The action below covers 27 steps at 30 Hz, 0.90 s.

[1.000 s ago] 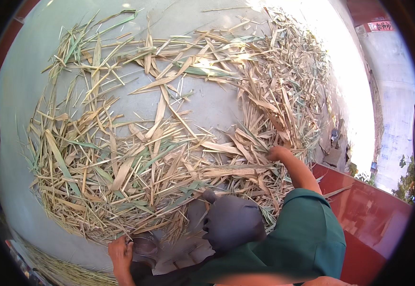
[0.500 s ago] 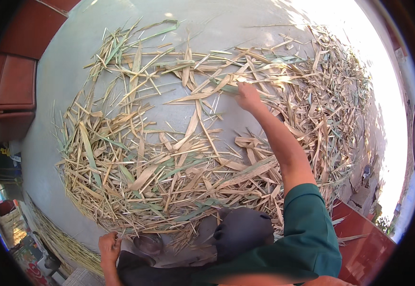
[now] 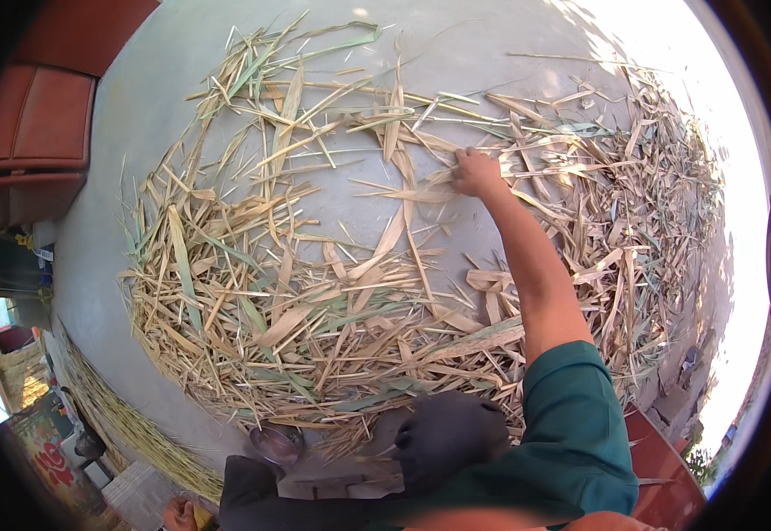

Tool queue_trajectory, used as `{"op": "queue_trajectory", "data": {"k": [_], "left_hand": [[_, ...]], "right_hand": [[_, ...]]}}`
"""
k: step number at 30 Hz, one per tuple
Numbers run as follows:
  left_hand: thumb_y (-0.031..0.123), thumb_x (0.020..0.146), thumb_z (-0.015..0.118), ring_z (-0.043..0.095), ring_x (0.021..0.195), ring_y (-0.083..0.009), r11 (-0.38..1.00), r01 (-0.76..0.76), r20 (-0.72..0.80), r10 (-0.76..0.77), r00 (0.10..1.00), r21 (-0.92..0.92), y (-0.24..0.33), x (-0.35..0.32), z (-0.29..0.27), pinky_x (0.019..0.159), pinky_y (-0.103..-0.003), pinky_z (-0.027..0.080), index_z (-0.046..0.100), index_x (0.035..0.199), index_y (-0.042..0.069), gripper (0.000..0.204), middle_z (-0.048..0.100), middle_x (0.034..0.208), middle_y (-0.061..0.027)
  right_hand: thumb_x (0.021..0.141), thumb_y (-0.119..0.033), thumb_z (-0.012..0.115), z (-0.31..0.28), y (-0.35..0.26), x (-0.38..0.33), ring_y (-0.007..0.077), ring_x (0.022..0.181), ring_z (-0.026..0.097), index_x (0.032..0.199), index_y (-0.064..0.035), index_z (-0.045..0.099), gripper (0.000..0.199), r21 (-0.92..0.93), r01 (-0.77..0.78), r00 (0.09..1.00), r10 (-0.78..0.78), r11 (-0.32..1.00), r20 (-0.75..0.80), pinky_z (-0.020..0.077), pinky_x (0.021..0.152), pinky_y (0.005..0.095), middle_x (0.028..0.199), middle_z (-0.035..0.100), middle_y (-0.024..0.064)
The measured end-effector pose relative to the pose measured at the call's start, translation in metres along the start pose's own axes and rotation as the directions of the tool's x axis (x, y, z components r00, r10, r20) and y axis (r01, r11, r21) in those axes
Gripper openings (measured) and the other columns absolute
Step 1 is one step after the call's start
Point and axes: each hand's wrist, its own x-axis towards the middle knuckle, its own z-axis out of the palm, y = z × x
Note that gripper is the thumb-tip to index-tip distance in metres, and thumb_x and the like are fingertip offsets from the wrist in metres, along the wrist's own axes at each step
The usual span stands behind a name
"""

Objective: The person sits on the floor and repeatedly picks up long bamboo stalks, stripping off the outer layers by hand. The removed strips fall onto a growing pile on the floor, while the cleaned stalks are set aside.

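Note:
My right hand (image 3: 478, 173) reaches forward, its fingers closed on dry leaves (image 3: 434, 192) at the far side of the strewn patch. The leaves it grips are partly hidden by the fingers. Flat tan and greenish leaves and pale stalks (image 3: 314, 323) lie in a wide ring on the grey floor. My left hand (image 3: 178, 513) is low at the picture's bottom edge, partly cut off. Its fingers look curled, with a small yellowish thing (image 3: 201, 516) beside them that I cannot make out.
A metal bowl (image 3: 276, 445) sits by my dark-clothed knee (image 3: 452, 438). Long thin green-yellow stalks (image 3: 138, 429) lie bundled at the lower left. Reddish-brown padded furniture (image 3: 40, 119) stands at the left; a red panel (image 3: 664, 469) is at the lower right. Bright sunlight falls along the right.
My right hand has shifted slightly among the leaves. My left hand has dropped back toward the bottom edge. The whole view has moved, so the floor appears farther right.

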Motion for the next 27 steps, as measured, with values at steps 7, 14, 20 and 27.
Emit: {"op": "queue_trajectory", "data": {"k": [7, 14, 20, 27], "left_hand": [[0.034, 0.091, 0.07, 0.067, 0.09, -0.0393, 0.949, -0.228, 0.039, 0.225, 0.974, 0.218, -0.128, -0.045, 0.056, 0.085, -0.047, 0.053, 0.074, 0.101, 0.004, 0.032, 0.073, 0.096, -0.0186], [0.031, 0.091, 0.072, 0.068, 0.085, -0.0369, 0.658, -0.483, -0.121, 0.654, 0.747, 0.577, -0.114, -0.108, 0.075, 0.076, -0.046, 0.054, 0.075, 0.094, 0.009, 0.023, 0.073, 0.089, -0.0151], [0.017, 0.092, 0.07, 0.068, 0.076, -0.0244, 0.812, 0.493, 0.167, -0.464, 0.87, -0.314, -0.088, -0.211, 0.098, 0.064, -0.038, 0.053, 0.075, 0.095, 0.009, 0.01, 0.072, 0.085, -0.0074], [0.013, 0.093, 0.07, 0.066, 0.067, -0.0216, 0.404, 0.72, 0.331, -0.689, 0.645, -0.565, -0.072, -0.26, 0.094, 0.056, -0.034, 0.051, 0.074, 0.1, 0.01, 0.009, 0.07, 0.081, -0.0033]], "right_hand": [[0.075, -0.045, 0.075, -0.009, 0.052, -0.06, 0.033, 0.105, 0.068, 0.111, -0.0115, 0.071, 0.049, -0.001, 0.107, 0.923, -0.099, 0.994, 0.372, 0.0545, 0.089, 0.043, 0.109, 0.073, 0.0127], [0.085, -0.016, 0.065, -0.016, 0.019, 0.069, 0.0352, 0.123, 0.058, 0.123, -0.0018, 0.055, 0.042, 0.069, -0.073, 0.936, 0.092, 0.995, -0.341, 0.05, 0.097, 0.0501, 0.132, 0.059, 0.0165], [0.077, -0.016, 0.065, 0.0, 0.037, 0.13, 0.039, 0.142, 0.041, 0.152, 0.0054, 0.032, 0.085, 0.358, -0.017, 0.987, 0.073, 0.934, -0.142, 0.0364, 0.117, 0.0376, 0.151, 0.043, 0.0279], [0.079, -0.01, 0.061, 0.022, 0.032, 0.09, 0.0376, 0.097, 0.064, 0.09, -0.007, 0.066, 0.012, -0.065, -0.069, 0.935, 0.042, 0.995, -0.351, 0.051, 0.085, 0.0502, 0.099, 0.068, 0.0158]]}}
